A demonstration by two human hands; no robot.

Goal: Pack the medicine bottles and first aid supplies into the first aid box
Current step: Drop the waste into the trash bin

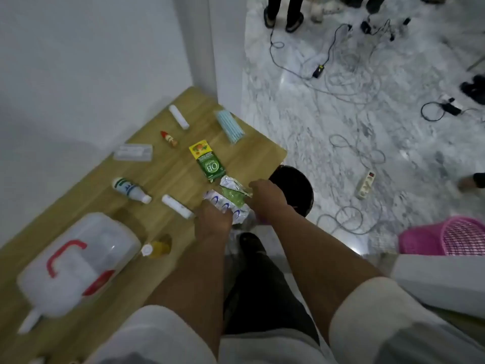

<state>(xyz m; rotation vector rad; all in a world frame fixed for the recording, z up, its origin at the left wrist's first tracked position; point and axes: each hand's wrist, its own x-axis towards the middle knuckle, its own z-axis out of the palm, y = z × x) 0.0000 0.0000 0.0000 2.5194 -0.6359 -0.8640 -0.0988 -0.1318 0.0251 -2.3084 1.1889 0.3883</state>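
Observation:
A translucent first aid box (78, 264) with red handle and latch lies shut at the near left of the wooden table (162, 169). My left hand (214, 222) grips a white-and-blue foil strip (228, 206) at the table's front edge. My right hand (267, 195) pinches a green-and-silver foil strip (233, 193) beside it. Spread on the table are a green OB medicine carton (207, 161), a white bottle (131, 190), a yellow-liquid bottle (157, 249), a small red-capped bottle (169, 139), two white rolls (177, 206) (179, 116), a pack of blue masks (230, 126) and a clear case (133, 152).
A white wall runs along the table's far side. A black stool (294, 190) stands just off the table's right corner. Cables and a power strip (365, 185) litter the marble floor, a pink basket (446, 236) sits at right, and people's feet (283, 17) show at top.

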